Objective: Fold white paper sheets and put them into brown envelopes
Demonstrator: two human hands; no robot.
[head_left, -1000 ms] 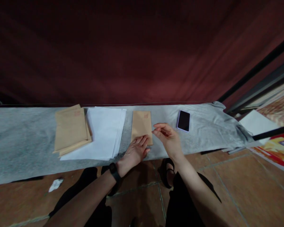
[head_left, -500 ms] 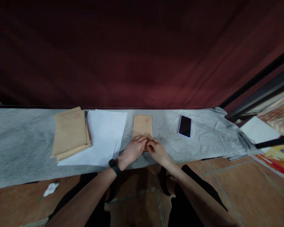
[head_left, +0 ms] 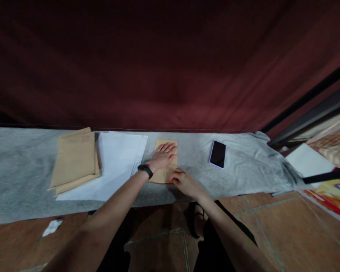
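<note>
In the head view, the left hand (head_left: 164,155) lies palm down with its fingers spread across the upper part of a flat, rectangular, brown paper envelope (head_left: 163,175). The right hand (head_left: 184,182) is at the envelope's near right corner, its fingers curled together; whether they pinch the paper cannot be told. The envelope lies under the left hand on a long, narrow counter (head_left: 192,151) draped in grey cloth, and a darker strip runs along its near edge.

Left of the left hand are large white paper sheets (head_left: 116,158), partly covered by a stack of brown paper envelopes (head_left: 75,158) farther left with faint reddish print. A black wristband (head_left: 146,170) circles the left wrist. Right of the right hand, and a little beyond it, lies a black-screened phone with a pale purple edge (head_left: 218,154). Past both hands hangs a dark red fabric curtain (head_left: 158,83).
</note>
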